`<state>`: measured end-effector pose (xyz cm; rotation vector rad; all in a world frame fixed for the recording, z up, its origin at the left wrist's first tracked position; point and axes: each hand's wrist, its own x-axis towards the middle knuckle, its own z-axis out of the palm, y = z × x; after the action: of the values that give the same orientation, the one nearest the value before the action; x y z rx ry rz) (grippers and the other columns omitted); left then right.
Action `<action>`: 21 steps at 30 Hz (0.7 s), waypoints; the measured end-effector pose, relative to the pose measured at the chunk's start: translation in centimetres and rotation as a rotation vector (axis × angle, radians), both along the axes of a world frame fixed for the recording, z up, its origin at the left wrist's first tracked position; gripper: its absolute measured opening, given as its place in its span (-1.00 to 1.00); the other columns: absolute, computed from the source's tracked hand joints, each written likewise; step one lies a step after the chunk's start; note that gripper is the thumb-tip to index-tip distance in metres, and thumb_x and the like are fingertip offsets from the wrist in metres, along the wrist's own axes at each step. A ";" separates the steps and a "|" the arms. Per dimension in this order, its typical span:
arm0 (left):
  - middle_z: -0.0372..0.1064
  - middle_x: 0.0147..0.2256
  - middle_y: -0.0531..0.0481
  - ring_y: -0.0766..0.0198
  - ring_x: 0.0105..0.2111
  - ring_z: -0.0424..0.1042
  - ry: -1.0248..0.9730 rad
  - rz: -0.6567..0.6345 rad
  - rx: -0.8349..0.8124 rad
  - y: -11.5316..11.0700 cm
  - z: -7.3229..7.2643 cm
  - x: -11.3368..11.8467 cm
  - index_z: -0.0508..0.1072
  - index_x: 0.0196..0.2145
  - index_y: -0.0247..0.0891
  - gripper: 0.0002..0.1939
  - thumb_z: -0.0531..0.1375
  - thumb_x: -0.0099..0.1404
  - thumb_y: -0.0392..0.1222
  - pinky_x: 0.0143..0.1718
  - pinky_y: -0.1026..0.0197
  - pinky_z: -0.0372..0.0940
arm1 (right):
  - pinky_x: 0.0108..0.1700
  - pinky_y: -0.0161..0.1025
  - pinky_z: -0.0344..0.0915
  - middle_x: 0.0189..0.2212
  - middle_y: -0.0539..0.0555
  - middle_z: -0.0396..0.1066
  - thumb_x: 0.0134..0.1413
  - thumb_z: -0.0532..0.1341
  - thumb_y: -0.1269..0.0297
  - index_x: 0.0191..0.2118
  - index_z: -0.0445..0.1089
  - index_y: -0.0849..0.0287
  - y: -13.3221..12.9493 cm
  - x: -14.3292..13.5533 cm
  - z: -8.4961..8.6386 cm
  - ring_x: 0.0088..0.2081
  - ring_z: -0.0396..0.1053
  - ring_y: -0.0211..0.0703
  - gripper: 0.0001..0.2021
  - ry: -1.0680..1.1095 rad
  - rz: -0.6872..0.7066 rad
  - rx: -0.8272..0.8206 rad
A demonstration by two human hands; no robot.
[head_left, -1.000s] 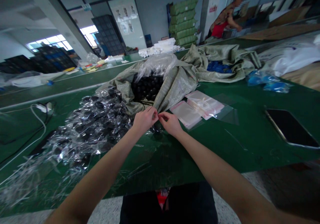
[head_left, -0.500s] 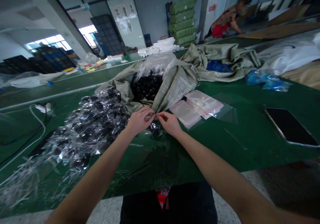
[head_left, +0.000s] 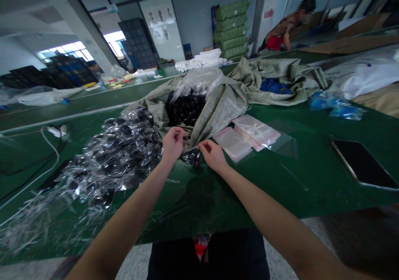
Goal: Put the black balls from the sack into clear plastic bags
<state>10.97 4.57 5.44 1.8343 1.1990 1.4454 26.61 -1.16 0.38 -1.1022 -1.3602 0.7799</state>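
Observation:
Between my hands, a black item in a clear plastic bag (head_left: 192,158) lies close to the table surface. My right hand (head_left: 214,155) is closed in a pinch at the bag's upper right edge. Up and to the left, my left hand (head_left: 173,145) is also pinched; whatever sits between its fingertips is too small to make out. Just beyond both hands, a grey-green woven sack (head_left: 215,107) gapes, full of loose black pieces (head_left: 184,108). A heap of bagged black items (head_left: 124,147) spreads left of my left hand.
Flat clear bags (head_left: 235,142) are stacked right of my right hand, and a phone (head_left: 364,163) lies farther right. A second sack (head_left: 280,68) holds blue items (head_left: 276,86). White cable (head_left: 51,142) runs along the left. Another person (head_left: 280,32) bends over the far table.
My hands have drawn apart, the left one shifting left and slightly up. More of the bagged black item shows between them. The other person's arm has pulled back.

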 end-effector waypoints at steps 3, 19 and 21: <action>0.43 -0.37 -0.01 0.32 -0.36 0.42 -0.565 -0.031 -0.203 1.5 0.9 -2.3 0.30 -0.44 -0.24 -0.89 0.16 0.22 -0.24 -0.32 0.28 0.32 | -0.06 -0.20 0.38 -0.27 0.07 0.54 0.19 0.11 0.21 -0.28 0.26 0.10 0.5 -0.2 -0.7 -0.19 0.50 -0.19 -0.90 0.181 0.019 -0.024; 0.49 -0.37 -0.02 0.41 -0.54 0.29 0.212 -0.220 -0.505 -2.8 -3.1 -4.0 0.57 -0.28 -0.34 -0.66 0.30 0.08 -0.01 -0.58 0.36 0.09 | -0.36 -0.33 0.44 -0.35 0.00 0.55 0.25 0.11 0.29 -0.28 0.16 0.11 1.3 -0.2 -0.5 -0.39 0.54 -0.27 -0.91 0.568 0.125 -0.367; 0.48 -0.45 -0.03 0.38 -0.53 0.30 0.244 -0.190 -0.508 -2.7 -3.4 -4.0 0.58 -0.37 -0.36 -0.68 0.26 0.12 0.00 -0.56 0.35 0.09 | -0.28 -0.30 0.46 -0.34 0.03 0.55 0.24 0.13 0.30 -0.25 0.20 0.13 1.4 0.1 -0.6 -0.35 0.55 -0.26 -0.93 0.552 0.138 -0.398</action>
<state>6.99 1.86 2.05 1.7306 1.3164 0.7388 26.67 0.27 -0.19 -0.9923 -0.8342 1.3831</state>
